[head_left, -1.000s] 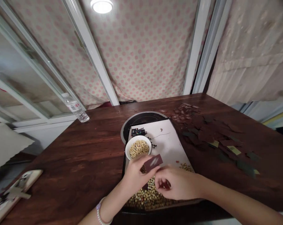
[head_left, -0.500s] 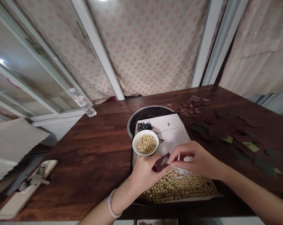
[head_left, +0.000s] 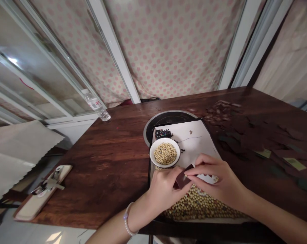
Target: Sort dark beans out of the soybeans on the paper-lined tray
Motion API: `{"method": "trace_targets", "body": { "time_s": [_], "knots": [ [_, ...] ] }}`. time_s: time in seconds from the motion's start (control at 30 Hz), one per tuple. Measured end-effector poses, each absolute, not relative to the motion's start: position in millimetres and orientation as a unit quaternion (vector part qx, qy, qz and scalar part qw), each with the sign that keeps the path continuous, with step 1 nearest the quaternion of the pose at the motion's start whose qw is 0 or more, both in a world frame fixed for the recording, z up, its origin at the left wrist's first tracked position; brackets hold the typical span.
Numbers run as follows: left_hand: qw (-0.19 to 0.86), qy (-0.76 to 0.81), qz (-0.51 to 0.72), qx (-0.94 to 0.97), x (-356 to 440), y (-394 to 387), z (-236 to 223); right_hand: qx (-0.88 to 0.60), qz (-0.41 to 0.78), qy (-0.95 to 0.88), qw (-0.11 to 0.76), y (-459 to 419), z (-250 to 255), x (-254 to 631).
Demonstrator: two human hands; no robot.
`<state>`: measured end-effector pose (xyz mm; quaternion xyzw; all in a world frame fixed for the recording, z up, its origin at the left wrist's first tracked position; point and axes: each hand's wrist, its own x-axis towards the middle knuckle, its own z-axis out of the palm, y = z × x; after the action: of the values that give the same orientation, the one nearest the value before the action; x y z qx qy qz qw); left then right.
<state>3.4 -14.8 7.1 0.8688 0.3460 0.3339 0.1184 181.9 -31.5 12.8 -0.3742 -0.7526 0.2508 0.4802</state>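
My left hand (head_left: 163, 189) holds a small dark brown packet (head_left: 183, 181) between thumb and fingers, above the near part of the tray. My right hand (head_left: 214, 178) is closed in a pinch at the packet's upper right edge. A tiny pale yellow spot shows by its fingertips; whether it is a bead or a mark on the packet I cannot tell. Below both hands lie many yellowish beads (head_left: 201, 205) with a few coloured ones, in a dark-edged tray lined with white paper (head_left: 194, 145). Just beyond my left hand stands a white bowl (head_left: 152, 154) of similar beads.
Black beads (head_left: 163, 134) lie at the tray's far left corner. The tray overlaps a round black plate (head_left: 166, 117). Brown packets (head_left: 247, 139) are spread over the right side of the table (head_left: 104, 159). A plastic bottle (head_left: 97, 105) and a pale board with metal clips (head_left: 33, 203) are at left.
The view has shifted, so the table things appear further right. My left hand still holds the packet, and my right fingertips remain at its edge, slightly repositioned.
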Motion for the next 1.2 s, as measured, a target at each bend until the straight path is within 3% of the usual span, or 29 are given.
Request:
{"method": "trace_targets", "body": {
  "time_s": [0.33, 0.8, 1.2],
  "knots": [
    [0.11, 0.331, 0.315, 0.883, -0.9, -15.2, 7.3, -0.419, 0.248, -0.75, 0.448, -32.1, 9.7, 180.4],
    [0.121, 0.329, 0.28, 0.894, 1.0, -17.0, 5.0, -0.437, 0.335, -0.72, 0.421, -31.6, 8.6, 179.2],
    [0.119, 0.325, 0.264, 0.9, 0.4, -17.3, 5.2, -0.392, 0.235, -0.76, 0.462, -38.1, 11.5, 176.0]
  ]
}}
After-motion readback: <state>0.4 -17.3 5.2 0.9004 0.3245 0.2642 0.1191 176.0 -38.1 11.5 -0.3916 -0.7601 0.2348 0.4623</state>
